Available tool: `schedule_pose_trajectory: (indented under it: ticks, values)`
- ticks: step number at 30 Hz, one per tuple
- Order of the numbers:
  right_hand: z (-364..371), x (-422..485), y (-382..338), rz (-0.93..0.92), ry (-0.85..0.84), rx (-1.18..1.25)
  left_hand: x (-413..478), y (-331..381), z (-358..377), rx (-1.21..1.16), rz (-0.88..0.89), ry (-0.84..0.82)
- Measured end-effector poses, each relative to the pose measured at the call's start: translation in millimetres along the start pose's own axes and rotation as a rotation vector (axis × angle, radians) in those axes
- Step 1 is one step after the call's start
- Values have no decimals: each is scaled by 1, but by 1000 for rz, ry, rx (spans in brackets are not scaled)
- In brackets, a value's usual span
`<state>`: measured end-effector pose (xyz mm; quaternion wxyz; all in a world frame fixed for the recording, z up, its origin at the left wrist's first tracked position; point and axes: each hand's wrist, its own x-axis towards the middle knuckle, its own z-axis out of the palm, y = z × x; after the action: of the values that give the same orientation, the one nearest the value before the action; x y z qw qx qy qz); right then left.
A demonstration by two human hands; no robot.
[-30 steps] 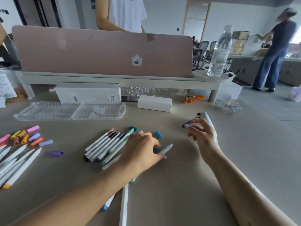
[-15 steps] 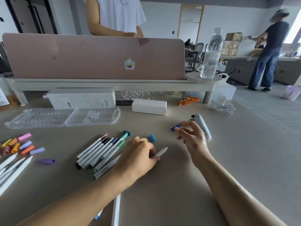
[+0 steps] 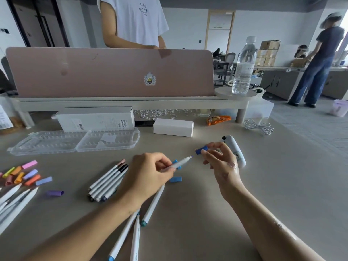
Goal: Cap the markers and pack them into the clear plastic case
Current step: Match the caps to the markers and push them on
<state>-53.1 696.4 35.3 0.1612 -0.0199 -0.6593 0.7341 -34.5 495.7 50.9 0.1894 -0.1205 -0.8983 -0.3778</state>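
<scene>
My left hand (image 3: 148,174) pinches a white marker (image 3: 181,162) whose bare blue tip points right, a short gap from a dark blue cap (image 3: 201,150). That cap is pinched in the fingertips of my right hand (image 3: 222,162). Two light blue caps (image 3: 175,179) lie on the table under the marker. A bundle of capped markers (image 3: 108,182) lies left of my left hand; three more markers (image 3: 152,206) lie beneath my left wrist. The clear plastic case (image 3: 75,141) lies open at the back left.
Loose pastel caps (image 3: 24,175) and uncapped white markers (image 3: 13,200) lie at the far left, a purple cap (image 3: 55,193) near them. A white handheld device (image 3: 236,151) sits behind my right hand. White boxes (image 3: 173,127), a laptop (image 3: 111,72) and a water bottle (image 3: 243,66) stand at the back.
My left hand picked the white marker up off the table and raised it toward the blue cap. My right hand stayed in place, holding the cap.
</scene>
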Motion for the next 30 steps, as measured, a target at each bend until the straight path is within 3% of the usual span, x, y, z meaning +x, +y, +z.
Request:
schedule_pose_trajectory:
  ticks: [3,8,10,23,30]
  values:
    - [5,-6,1,23,-59,21,-10,-10,-21,-13,32,30]
    - [21,-15,4,253,-233,341,-31,-33,-39,-58,123,67]
    - [24,-19,7,270,-278,316,-35,-41,-38,-101,124,120]
    - [32,-27,15,164,-342,190,-35,-50,-36,-177,81,102]
    - [34,-27,19,-44,-443,-17,-36,-50,-35,-213,111,100]
